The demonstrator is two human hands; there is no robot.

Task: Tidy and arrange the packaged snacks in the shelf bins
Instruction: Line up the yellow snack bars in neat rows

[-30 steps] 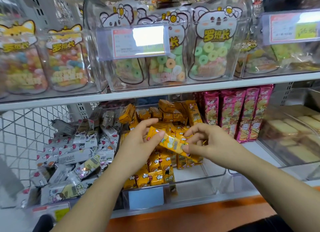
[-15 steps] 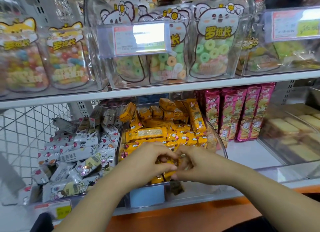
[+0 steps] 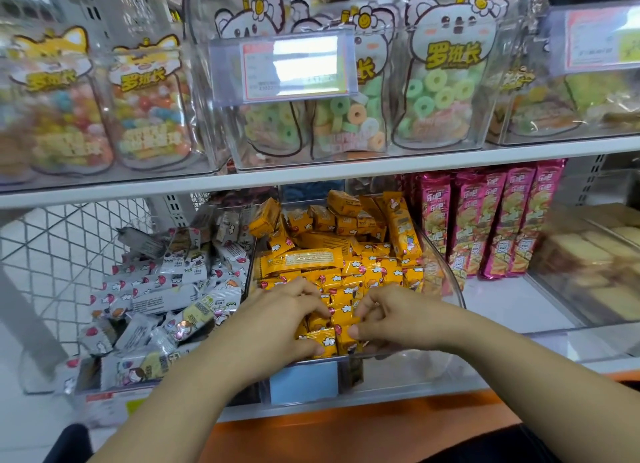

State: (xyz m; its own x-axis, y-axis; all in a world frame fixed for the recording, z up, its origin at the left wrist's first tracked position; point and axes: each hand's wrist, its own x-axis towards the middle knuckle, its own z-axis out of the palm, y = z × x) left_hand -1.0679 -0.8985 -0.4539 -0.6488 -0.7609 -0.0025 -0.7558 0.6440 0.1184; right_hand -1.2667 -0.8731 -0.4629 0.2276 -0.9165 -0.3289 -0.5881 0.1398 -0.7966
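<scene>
Midway: gripping small orange snack packets (image 3: 325, 342) in left hand (image 3: 280, 324) and right hand (image 3: 398, 320) at front edge of clear plastic bin (image 3: 452, 289), leaving rear heap (image 3: 332, 241) jumbled.

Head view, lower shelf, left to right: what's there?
White wire mesh panel → pile of grey-white wrapped snack bars → yellow-orange wrapped snack packets → upright pink foil snack packs → pale yellow cake slices.

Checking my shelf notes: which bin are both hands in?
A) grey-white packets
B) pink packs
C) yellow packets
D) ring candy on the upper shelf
C: the left hand and right hand both hold yellow packets at the front of that clear bin.
</scene>
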